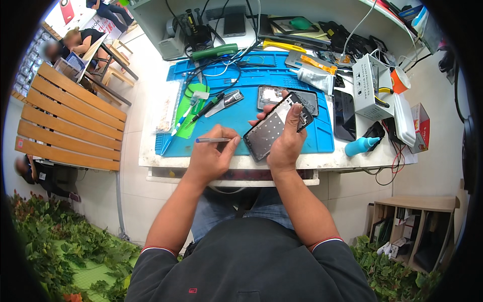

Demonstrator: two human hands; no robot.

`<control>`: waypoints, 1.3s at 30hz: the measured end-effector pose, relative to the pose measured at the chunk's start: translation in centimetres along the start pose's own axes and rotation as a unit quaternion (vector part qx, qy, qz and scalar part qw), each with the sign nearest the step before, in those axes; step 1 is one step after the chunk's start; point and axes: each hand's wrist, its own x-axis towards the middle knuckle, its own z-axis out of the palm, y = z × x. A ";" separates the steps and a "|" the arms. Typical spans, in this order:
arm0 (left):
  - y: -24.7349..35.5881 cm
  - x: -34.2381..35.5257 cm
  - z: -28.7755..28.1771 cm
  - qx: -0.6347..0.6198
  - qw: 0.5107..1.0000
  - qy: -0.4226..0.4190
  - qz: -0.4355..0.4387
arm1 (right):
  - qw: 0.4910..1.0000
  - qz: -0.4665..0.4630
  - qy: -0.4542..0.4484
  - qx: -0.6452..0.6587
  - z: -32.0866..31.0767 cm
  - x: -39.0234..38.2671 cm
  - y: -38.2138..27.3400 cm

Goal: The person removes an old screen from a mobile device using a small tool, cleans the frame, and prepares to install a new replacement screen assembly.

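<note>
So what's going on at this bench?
Someone sits at a white bench with a blue mat on it, handling phone parts. The right hand holds a dark phone frame, tilted, with white dots on its grey side. The left hand grips a slim pen-like tool beside it; I can't see it touching the frame. Another phone part lies on the mat just beyond the frame.

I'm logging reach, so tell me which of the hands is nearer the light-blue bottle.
Right. The right hand, holding a phone part, is left of the bottle; the left hand, holding a thin tool, is farther left, past the phone part.
</note>
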 end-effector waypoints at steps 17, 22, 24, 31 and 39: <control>0.0 -0.4 -0.1 -0.021 1.000 -0.001 0.015 | 0.999 -0.015 0.004 -0.037 0.2 -0.2 0.0; -0.3 -0.4 0.0 -0.012 1.000 0.004 -0.010 | 0.999 -0.011 0.005 -0.031 0.1 -0.1 0.1; -0.6 -0.3 -0.2 -0.033 0.999 -0.006 0.016 | 1.000 -0.008 0.007 -0.022 0.0 -0.1 0.2; -0.8 0.6 -0.9 -0.009 0.998 -0.034 -0.049 | 1.000 0.016 0.015 0.002 -0.2 0.5 0.2; -0.1 1.8 -1.8 0.058 0.993 -0.087 0.061 | 0.999 0.038 0.008 0.014 -0.5 1.1 0.3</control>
